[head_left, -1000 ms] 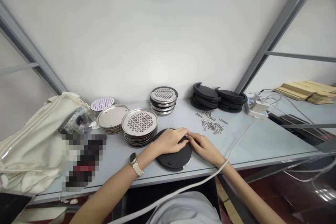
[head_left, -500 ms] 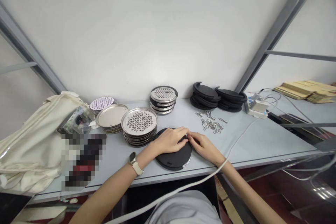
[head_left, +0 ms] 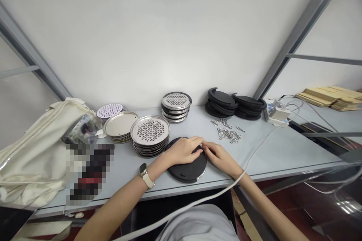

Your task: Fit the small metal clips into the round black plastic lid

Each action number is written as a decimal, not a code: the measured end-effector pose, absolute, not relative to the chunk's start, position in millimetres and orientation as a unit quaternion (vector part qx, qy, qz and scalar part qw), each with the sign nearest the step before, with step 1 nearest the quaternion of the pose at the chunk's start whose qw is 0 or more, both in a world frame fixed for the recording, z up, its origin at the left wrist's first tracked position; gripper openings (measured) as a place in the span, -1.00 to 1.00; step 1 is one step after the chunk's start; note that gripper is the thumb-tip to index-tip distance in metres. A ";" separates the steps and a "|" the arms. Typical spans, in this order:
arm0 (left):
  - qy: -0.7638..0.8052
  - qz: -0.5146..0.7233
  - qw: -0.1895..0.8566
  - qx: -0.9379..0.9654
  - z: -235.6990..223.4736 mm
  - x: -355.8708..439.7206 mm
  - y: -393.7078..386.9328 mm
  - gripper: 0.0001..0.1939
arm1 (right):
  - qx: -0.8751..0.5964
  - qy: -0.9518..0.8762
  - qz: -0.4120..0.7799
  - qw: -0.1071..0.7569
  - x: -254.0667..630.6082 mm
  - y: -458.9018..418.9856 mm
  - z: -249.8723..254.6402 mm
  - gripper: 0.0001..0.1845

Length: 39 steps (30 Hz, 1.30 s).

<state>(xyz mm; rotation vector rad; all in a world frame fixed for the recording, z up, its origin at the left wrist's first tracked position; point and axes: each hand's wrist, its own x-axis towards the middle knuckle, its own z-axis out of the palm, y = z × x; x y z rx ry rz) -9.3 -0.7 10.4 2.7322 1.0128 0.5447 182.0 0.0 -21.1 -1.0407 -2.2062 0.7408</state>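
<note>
A black round cover [head_left: 185,171] lies on the table right before me, with a strip of silver metal showing along its lower right edge. My left hand [head_left: 185,151] rests across the cover, its fingers bent toward the cover's upper right rim. There its fingertips meet those of my right hand [head_left: 219,156], which pinches at the rim from outside. A small shiny bit shows between the fingertips, too hidden to name. Just beyond my right hand is a loose pile of small metal clips [head_left: 226,133]. A stack of round metal grater plates [head_left: 150,131] stands left of the cover.
Behind stand a stack of graters with black rims [head_left: 177,101], two piles of black covers [head_left: 222,99] and plain metal discs [head_left: 120,124]. A cream cloth bag [head_left: 36,150] lies left. A white cable [head_left: 198,206] crosses before my arms; a power strip [head_left: 275,115] sits right.
Almost nothing differs. Both hands stay at the cover's upper right rim, with only a very slight shift of the fingers.
</note>
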 end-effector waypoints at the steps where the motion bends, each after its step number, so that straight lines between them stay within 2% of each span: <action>1: 0.340 0.183 0.089 0.918 10.3 -9.4 -0.7 -0.84 | -0.391 -0.828 0.277 0.293 182.0 -0.1 -20.9 -0.70; 39: 0.342 0.183 0.102 0.916 8.3 -9.4 -0.1 -0.80 | -0.393 -0.835 0.254 0.291 181.6 0.8 -21.5 -0.69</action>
